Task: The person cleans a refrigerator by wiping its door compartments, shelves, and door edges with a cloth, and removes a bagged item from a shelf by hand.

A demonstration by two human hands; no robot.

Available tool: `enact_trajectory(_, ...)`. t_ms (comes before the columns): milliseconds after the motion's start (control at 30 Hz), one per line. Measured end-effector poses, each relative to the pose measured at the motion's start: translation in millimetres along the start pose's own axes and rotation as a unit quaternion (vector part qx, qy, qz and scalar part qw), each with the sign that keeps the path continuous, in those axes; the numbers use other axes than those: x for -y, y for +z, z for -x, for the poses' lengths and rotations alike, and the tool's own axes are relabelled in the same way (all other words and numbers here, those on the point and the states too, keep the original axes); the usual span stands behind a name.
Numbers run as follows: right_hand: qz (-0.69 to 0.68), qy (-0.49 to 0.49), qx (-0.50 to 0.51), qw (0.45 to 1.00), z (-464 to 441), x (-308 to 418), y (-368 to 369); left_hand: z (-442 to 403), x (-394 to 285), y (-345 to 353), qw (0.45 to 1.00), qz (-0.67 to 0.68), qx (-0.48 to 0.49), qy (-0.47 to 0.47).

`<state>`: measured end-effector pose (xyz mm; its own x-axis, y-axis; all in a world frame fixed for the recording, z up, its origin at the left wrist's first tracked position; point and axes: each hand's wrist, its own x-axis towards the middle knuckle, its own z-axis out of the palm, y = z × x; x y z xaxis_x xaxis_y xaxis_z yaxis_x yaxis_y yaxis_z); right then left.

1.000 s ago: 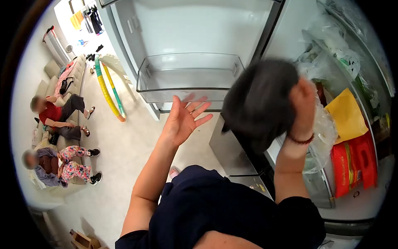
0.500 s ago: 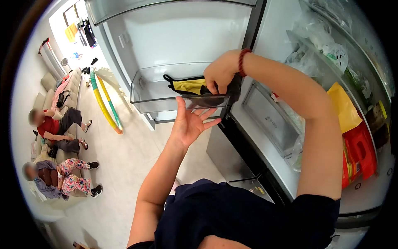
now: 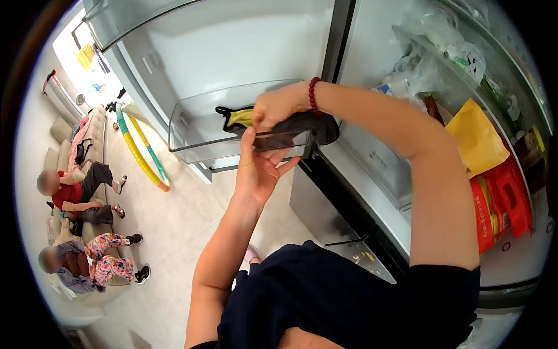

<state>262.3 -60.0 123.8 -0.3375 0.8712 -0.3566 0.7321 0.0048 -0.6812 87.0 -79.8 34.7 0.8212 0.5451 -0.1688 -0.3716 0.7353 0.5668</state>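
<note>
My right hand [image 3: 278, 107] reaches into the clear door bin [image 3: 197, 139] of an open fridge, its fingers closed on a dark grey cloth [image 3: 308, 125]. The cloth has a yellow patch and a black loop at its left end, lies along the bin and hangs over the bin's right end. Under the bin's front edge, my left hand [image 3: 260, 168] is palm up with fingers spread. Its thumb is at the rim and nothing lies in the palm. My right fingertips are partly hidden behind the rim.
At right, fridge shelves hold plastic bags [image 3: 430, 70], a yellow packet [image 3: 478, 139] and a red bag [image 3: 503, 200]. An upper door bin [image 3: 133, 23] is above. Taped hoops [image 3: 136, 151] stand at left. Two people [image 3: 75, 189] [image 3: 72, 267] sit on a sofa [image 3: 67, 136].
My right hand has moved left along the bin, and the cloth is spread further toward the bin's right end. My left hand stays open below the rim. The view has shifted slightly.
</note>
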Motion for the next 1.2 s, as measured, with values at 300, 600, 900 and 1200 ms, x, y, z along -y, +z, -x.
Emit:
enact_trajectory(300,0.160,0.045,0.016,0.986,53,32,-37,-1,-2,-5,1.000,-0.013,0.002,-0.005)
enact_trajectory(600,0.374,-0.069,-0.003,0.925,21,12,-5,-2,4,-6,1.000,-0.011,0.010,-0.004)
enact_trajectory(900,0.433,-0.168,0.031,0.885,-63,54,4,-2,8,-3,1.000,0.018,0.001,0.000)
enact_trajectory(1200,0.317,-0.146,-0.120,0.929,-76,57,21,-4,15,-11,0.999,0.025,0.033,0.004)
